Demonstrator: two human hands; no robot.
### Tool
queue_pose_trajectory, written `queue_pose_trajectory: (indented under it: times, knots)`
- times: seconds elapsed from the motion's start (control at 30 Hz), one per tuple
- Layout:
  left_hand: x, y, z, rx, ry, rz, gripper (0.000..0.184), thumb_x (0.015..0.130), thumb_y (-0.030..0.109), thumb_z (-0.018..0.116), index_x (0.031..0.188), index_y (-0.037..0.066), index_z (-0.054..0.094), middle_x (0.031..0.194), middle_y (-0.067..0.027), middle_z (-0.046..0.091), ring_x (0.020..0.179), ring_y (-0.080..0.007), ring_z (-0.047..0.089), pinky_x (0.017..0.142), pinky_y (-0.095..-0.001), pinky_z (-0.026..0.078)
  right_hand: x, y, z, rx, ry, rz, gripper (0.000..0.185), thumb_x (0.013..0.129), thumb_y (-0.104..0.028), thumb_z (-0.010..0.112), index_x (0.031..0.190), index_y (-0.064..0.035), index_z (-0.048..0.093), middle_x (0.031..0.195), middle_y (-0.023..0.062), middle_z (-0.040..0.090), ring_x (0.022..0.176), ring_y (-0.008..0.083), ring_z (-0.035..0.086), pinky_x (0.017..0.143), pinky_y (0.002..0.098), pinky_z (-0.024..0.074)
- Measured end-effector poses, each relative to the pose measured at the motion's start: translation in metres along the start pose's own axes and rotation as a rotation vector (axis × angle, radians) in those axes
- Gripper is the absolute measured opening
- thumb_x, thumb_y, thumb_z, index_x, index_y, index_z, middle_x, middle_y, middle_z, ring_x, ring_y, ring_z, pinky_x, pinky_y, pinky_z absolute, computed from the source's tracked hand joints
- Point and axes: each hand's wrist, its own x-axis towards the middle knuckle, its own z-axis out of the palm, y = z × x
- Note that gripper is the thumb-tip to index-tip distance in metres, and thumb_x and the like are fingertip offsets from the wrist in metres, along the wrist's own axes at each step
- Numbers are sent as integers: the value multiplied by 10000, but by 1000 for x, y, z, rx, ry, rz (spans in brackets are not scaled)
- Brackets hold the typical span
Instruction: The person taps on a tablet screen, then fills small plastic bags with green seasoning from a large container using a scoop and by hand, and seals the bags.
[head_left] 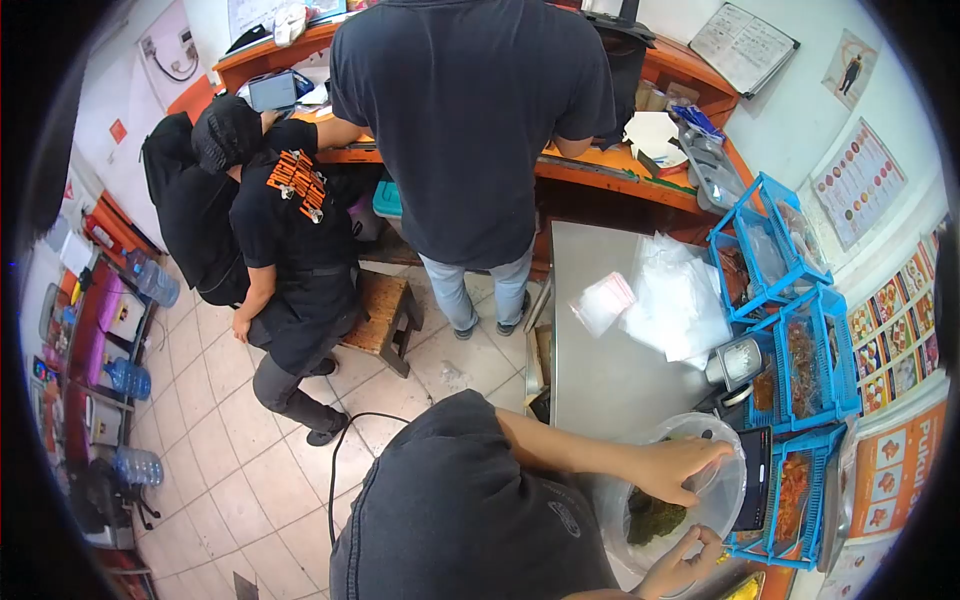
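Note:
A round clear plastic tub (612,525) stands at the near end of the metal table, with a dark green, leafy-looking mass (655,515) inside. My left hand (685,470) reaches over the tub, thumb apart from the fingers, fingertips close to the far rim. Whether they touch the rim I cannot tell. By the lower edge of the tub, my right hand (685,565) has its fingers curled in towards the thumb. Anything between those fingers is too small to make out. A dark flat device (755,480) lies just beyond the tub.
Blue baskets (805,365) with packaged food line the wall side. Clear plastic bags (680,300) lie on the metal table (590,380). A person in a dark shirt (460,130) stands at the orange counter; two people in black (290,210) are by a wooden stool (385,315). A black cable (335,470) crosses the floor.

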Motion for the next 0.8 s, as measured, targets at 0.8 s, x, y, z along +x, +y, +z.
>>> queue_pose_trajectory:
  times: [0.8]
  knots:
    - [4, -1, -1, 11, -18, -45, 549, 712, 160, 711, 1175, 33, 443, 1029, -136, 497, 943, -300, 501, 843, -413, 395, -6, 9, -1, -7, -15, 54, 305, 914, -265, 660, 832, 29, 665, 759, 151, 650, 683, 284, 609, 643, 369, 489]
